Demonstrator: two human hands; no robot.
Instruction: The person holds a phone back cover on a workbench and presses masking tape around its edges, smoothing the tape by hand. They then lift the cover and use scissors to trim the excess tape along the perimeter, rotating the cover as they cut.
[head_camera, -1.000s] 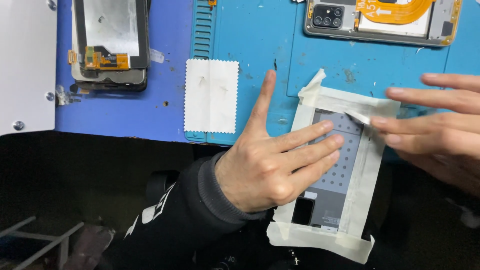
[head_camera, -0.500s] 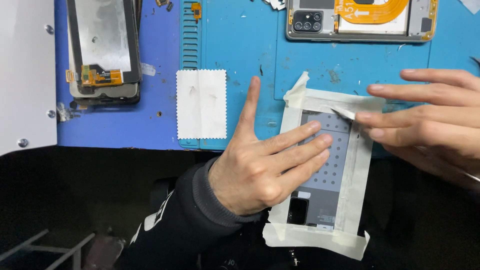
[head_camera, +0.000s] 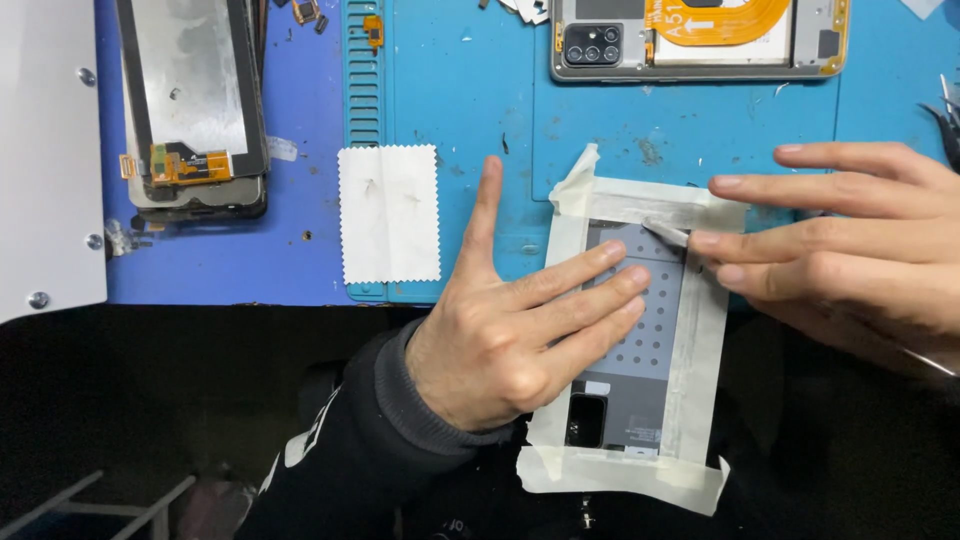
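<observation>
The left hand (head_camera: 510, 335) is pressing flat, fingers spread, on the one grey phone back panel (head_camera: 640, 340), whose long axis is running away from the person. The right hand (head_camera: 850, 250) is pinching a thin strip (head_camera: 668, 233) at the panel's far end. Four tape strips (head_camera: 620, 470) are framing it.

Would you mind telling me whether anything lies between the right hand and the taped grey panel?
Nothing visible does. The right hand already reaches the grey panel at its top right corner, its fingers on the masking tape framing it. The left hand presses the panel's left side, clear of that corner.
</observation>
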